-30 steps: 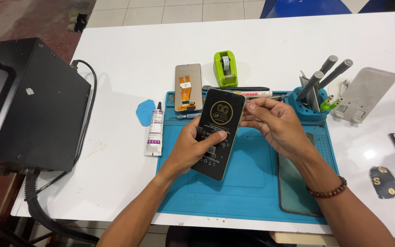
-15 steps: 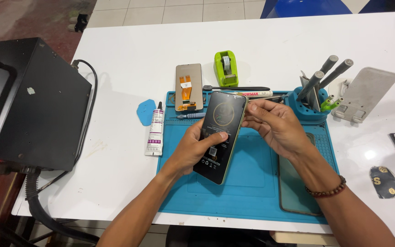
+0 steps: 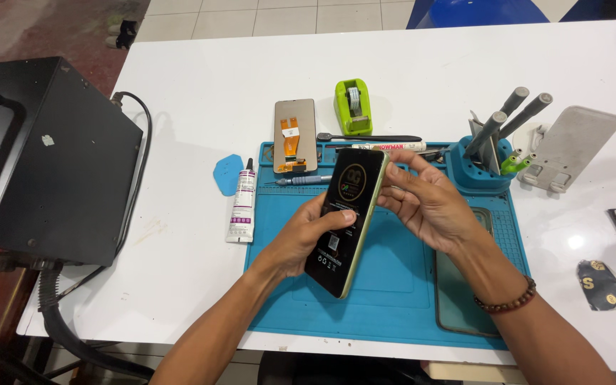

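Note:
I hold a black smartphone (image 3: 346, 217) with a pale green frame, tilted up on its long edge above a blue work mat (image 3: 386, 299). My left hand (image 3: 301, 239) grips it from below, thumb pressed on the screen side. My right hand (image 3: 425, 203) touches the phone's upper right edge with its fingertips. A bead bracelet (image 3: 505, 301) circles my right wrist.
A black machine box (image 3: 37, 160) with cables stands at left. On the white table (image 3: 201, 85) lie a glue tube (image 3: 242, 203), a blue pick (image 3: 227, 173), a spare screen part (image 3: 295, 135), a green tape dispenser (image 3: 352, 107), a blue tool holder (image 3: 483, 160), a grey stand (image 3: 572, 148) and a glass panel (image 3: 461, 292).
I have turned the phone from flat toward standing on its long edge. My right fingers shifted along its upper right side. Nothing else moved.

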